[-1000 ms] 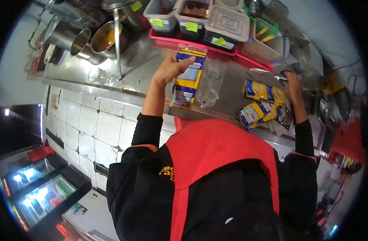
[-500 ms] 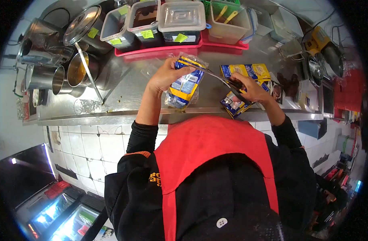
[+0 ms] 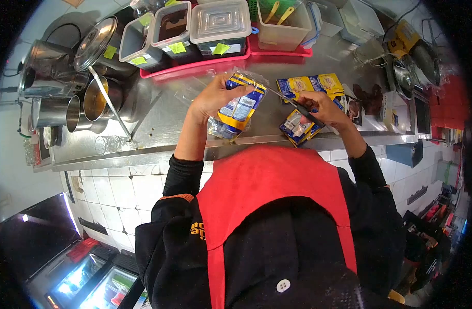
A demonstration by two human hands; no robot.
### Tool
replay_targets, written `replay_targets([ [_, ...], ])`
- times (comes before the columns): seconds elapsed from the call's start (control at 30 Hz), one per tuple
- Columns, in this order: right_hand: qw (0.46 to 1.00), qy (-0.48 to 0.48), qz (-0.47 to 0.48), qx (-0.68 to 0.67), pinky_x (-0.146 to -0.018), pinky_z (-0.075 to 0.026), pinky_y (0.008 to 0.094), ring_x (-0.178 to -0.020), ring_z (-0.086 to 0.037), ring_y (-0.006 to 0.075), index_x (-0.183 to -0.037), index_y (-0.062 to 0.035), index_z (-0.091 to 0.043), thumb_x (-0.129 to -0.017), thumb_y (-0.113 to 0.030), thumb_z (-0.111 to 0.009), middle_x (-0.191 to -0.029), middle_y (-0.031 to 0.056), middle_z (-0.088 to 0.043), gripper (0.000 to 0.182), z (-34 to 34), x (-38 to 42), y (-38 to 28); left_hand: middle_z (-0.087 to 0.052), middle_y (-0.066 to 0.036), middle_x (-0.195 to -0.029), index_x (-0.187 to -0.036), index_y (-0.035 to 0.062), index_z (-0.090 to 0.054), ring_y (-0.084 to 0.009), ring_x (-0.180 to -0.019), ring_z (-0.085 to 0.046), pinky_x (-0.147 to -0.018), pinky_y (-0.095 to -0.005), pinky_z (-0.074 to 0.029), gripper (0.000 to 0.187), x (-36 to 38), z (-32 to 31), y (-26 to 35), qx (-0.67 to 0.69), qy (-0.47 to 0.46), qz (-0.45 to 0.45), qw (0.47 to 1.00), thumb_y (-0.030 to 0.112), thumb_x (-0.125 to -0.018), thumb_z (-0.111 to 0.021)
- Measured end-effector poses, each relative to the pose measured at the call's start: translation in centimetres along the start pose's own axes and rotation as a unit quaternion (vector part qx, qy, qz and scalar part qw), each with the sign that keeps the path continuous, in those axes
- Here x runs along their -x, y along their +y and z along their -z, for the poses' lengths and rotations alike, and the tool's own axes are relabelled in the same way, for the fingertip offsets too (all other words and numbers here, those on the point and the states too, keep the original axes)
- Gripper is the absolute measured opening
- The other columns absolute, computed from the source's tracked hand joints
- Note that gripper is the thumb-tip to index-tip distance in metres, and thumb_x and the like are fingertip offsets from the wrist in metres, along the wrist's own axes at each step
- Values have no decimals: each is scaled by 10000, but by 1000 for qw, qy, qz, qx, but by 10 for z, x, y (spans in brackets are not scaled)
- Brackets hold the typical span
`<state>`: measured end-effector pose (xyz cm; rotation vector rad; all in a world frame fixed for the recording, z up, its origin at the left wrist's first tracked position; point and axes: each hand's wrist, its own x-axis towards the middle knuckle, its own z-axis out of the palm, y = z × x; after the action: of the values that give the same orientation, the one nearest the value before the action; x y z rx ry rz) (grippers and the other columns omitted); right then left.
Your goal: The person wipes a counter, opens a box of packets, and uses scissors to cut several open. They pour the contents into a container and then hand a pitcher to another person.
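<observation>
I see a blue-and-yellow packet (image 3: 239, 105) in clear wrap, pinched near its top by my left hand (image 3: 211, 98), fingers closed round it. My right hand (image 3: 321, 107) grips scissors (image 3: 292, 104), its fingers curled shut through the handles; the blades reach the packet's upper corner just beyond my left fingertips. Past my right knuckles lie more packets (image 3: 310, 84) on the steel counter (image 3: 159, 118); a red tray (image 3: 205, 64) of lidded tubs sits beyond both hands. The packet's long axis tilts, top away to the right, bottom toward me.
</observation>
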<state>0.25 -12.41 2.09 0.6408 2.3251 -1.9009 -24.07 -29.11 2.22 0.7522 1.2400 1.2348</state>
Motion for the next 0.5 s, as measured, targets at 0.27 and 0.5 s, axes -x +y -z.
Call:
replay_targets([
  [0.27, 992, 38, 72, 100, -582, -328, 224, -648, -397, 72, -778, -33, -519, -602, -189, -775, -696, -32, -443, 347, 1, 4, -5, -627, -11, -734, -880, 23, -636, -48, -629, -553, -542, -195, -437, 190, -10, -10, -2, -10, -34, 7, 999, 181, -775, -654],
  [0.5, 997, 64, 29, 23, -621, -371, 211, -686, -443, 51, -832, -18, -527, -612, -143, -746, -726, -13, -497, 334, 24, 15, 26, -619, -20, -731, -894, 0, -631, -51, -624, -537, -534, -193, -415, 244, -9, -10, 2, -54, -57, 3, 997, 201, -761, -670],
])
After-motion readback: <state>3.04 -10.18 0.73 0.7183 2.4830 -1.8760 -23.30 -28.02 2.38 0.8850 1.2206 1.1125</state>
